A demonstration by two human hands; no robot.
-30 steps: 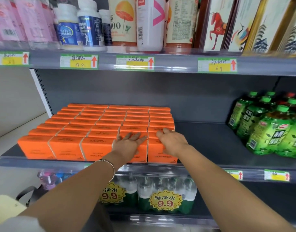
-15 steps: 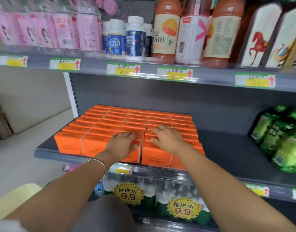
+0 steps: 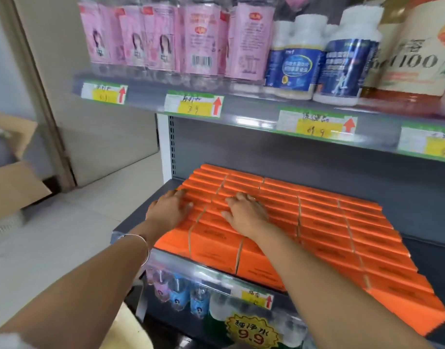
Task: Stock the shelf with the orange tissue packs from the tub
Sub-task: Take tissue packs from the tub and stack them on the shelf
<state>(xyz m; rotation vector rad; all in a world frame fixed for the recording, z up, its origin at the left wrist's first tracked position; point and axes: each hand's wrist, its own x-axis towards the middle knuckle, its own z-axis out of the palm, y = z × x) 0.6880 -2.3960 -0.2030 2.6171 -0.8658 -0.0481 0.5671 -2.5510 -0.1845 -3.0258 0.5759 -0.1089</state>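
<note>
Several rows of orange tissue packs lie side by side on the grey middle shelf, filling its left part. My left hand rests flat, fingers spread, on the tops of the leftmost packs. My right hand lies flat on the packs just to its right, with a ring on one finger. Neither hand grips a pack. A bracelet circles my left wrist. The tub is not in view.
The shelf above carries pink bottles, blue-labelled white jars and a large orange drink bottle. Below are water bottles behind a 9.9 price sign. A cardboard box stands on the floor at left.
Both hands slid left across the pack tops, from the right-hand rows to the leftmost ones. My view swung left and closer, so the green drink pouches are out of frame.
</note>
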